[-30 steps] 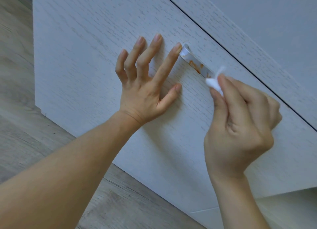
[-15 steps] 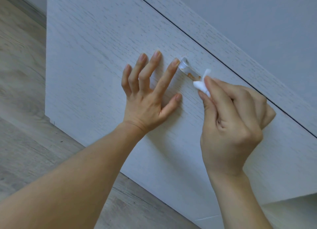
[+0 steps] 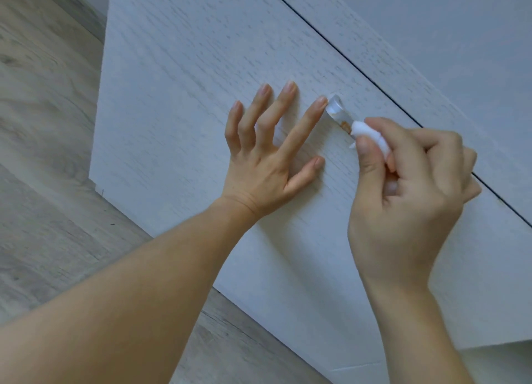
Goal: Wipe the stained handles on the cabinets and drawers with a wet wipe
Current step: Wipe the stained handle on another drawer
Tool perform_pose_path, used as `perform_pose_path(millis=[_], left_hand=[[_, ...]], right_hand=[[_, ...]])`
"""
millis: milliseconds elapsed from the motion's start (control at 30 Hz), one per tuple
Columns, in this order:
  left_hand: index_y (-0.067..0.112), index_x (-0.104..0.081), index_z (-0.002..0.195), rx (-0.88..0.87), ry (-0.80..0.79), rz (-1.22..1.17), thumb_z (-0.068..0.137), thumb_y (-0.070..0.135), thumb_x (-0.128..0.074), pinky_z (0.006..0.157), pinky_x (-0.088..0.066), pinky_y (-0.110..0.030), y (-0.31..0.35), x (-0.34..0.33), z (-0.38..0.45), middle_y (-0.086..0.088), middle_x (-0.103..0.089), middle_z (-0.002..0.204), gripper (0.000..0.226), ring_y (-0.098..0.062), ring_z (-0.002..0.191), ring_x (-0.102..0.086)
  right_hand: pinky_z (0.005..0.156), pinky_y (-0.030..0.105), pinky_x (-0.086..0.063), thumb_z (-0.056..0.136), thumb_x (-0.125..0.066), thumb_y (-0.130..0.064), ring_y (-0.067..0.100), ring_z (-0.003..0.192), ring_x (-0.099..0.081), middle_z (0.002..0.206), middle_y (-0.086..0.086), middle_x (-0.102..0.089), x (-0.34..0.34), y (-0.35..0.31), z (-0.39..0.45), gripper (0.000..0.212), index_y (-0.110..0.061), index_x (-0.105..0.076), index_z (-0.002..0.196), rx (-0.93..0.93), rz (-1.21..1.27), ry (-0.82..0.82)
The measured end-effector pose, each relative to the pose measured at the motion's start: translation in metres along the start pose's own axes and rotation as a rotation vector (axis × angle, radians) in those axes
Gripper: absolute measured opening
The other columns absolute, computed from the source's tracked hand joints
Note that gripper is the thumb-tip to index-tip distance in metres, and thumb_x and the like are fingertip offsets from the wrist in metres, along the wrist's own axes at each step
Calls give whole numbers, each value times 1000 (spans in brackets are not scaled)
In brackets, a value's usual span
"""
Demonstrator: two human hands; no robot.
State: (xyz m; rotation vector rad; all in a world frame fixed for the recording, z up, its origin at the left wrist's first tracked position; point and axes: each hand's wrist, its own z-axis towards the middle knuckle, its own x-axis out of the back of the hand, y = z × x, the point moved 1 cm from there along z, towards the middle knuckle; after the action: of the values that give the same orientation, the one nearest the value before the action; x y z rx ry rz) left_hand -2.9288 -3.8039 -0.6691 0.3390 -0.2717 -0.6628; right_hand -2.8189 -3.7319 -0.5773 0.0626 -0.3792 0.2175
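Observation:
A short silver handle (image 3: 336, 110) with orange-brown stains sits on a white wood-grain drawer front (image 3: 187, 95). My right hand (image 3: 408, 187) pinches a folded white wet wipe (image 3: 371, 134) and presses it against the handle's right part, hiding that end. My left hand (image 3: 270, 156) lies flat on the drawer front with fingers spread, the index fingertip touching the handle's left end.
A dark gap (image 3: 374, 81) separates this drawer front from another white panel (image 3: 446, 38) above it. Grey wood-look floor (image 3: 43, 153) lies to the left and below the cabinet's corner.
My right hand has slid the wipe leftward along the handle, so less of the stained metal shows. The left hand stays flat on the drawer front. The view has shifted.

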Motion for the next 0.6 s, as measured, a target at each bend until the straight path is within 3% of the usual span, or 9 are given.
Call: perform_pose_path(millis=[100, 233, 433, 600], left_hand=[[30, -25, 141, -31, -20, 25, 93, 57, -31, 111, -10, -42, -4, 5, 1, -1, -20, 142, 55, -24, 134, -18], [30, -26, 142, -149, -57, 70, 91, 53, -36, 106, -20, -43, -19, 13, 4, -2, -21, 141, 56, -25, 132, -22], [32, -25, 142, -173, -47, 68, 92, 51, -34, 105, -21, -43, -19, 14, 4, -3, -22, 140, 55, -25, 131, -23], [34, -18, 143, -151, -33, 65, 92, 53, -29, 108, -14, -41, -19, 8, 1, -2, -21, 141, 55, -24, 133, -17]], right_hand=[[78, 36, -27, 95, -59, -22, 16, 82, -48, 87, 3, -59, -4, 3, 2, 17, -17, -69, 107, 8, -17, 74], [76, 36, -30, 96, -59, -25, 21, 64, -57, 77, 0, -66, -4, 12, 2, 15, -19, -73, 98, 159, -102, 135], [79, 37, -31, 96, -58, -25, 20, 73, -63, 78, -6, -67, -10, 13, 6, 16, -17, -72, 98, 309, -254, 135], [78, 37, -30, 96, -58, -30, 20, 72, -61, 76, -9, -66, -11, 13, 1, 18, -21, -72, 95, 240, -270, 184]])
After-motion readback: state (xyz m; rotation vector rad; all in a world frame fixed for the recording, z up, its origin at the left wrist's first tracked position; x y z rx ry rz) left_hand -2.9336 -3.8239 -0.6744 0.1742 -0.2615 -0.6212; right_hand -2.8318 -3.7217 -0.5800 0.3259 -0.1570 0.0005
